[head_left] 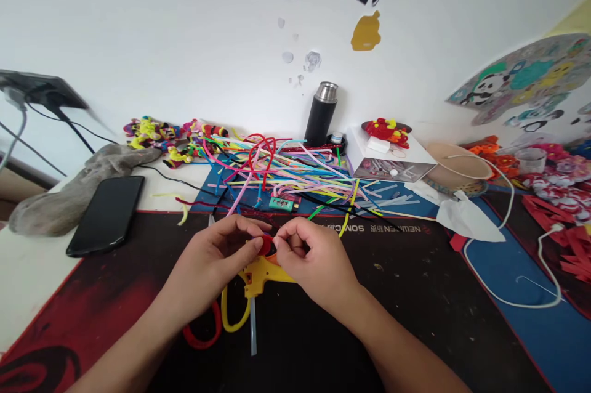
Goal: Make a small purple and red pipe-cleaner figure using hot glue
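My left hand [224, 251] pinches a small red fuzzy piece [265, 245], perhaps bent pipe cleaner, between thumb and forefinger. Close against its right side, my right hand [314, 254] is closed in a pinch; what lies between those fingertips is too small to make out. Under both hands a yellow glue gun [259, 275] lies on the dark desk mat, a clear glue stick [253, 325] poking out toward me. Scissors with one red handle loop [203, 344] and one yellow loop [226, 313] rest to its left, their blades partly covered by my left hand.
Many coloured pipe cleaners [286, 171] are heaped behind my hands. A black thermos [321, 114] and a white drawer box [392, 156] stand by the wall. A phone [106, 214] lies left; a white cable [512, 305] loops on the right near a crumpled tissue [471, 217].
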`<state>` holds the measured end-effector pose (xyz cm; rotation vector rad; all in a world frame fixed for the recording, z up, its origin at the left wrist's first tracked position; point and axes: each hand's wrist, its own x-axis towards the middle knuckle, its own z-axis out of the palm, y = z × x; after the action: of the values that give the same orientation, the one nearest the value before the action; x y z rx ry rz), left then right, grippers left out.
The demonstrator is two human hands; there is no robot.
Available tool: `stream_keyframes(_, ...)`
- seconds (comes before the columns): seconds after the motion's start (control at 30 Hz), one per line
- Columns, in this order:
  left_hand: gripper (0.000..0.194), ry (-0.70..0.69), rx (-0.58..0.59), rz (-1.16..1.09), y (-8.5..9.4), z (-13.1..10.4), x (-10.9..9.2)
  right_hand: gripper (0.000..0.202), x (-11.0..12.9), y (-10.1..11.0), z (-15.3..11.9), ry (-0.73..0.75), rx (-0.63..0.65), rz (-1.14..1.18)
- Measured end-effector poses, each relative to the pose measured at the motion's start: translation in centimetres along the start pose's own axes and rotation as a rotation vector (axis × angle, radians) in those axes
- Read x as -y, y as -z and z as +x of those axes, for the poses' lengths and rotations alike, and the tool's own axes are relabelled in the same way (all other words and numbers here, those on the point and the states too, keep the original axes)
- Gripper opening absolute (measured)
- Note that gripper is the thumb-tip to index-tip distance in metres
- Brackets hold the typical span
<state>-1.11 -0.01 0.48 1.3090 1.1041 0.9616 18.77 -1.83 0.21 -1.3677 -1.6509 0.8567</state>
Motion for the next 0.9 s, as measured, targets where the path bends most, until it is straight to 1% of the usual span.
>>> stream_keyframes(0.17, 0.026, 0.015, -0.003, -0.095, 0.10, 0.08, 0.10, 0.012, 0.37, 0.04, 0.10, -0.082, 0.037, 0.098)
stream_keyframes(0.3, 0.023, 0.017, 0.014, -0.136, 0.13, 0.14, 0.20, 0.011, 0.38, 0.03, 0.20, -0.110, 0.038, 0.152)
stream_keyframes(0.5, 0.022, -0.029, -0.037, -0.109, -0.06, 0.03, 0.26, 0.010, 0.42, -0.07, 0.04, -0.164, 0.053, 0.231)
stream_keyframes(0.9, 0.024, -0.028, -0.092, -0.111, -0.14, -0.14, 0.73, 0.013, 0.36, -0.40, 0.02, -0.229, 0.061, 0.295)
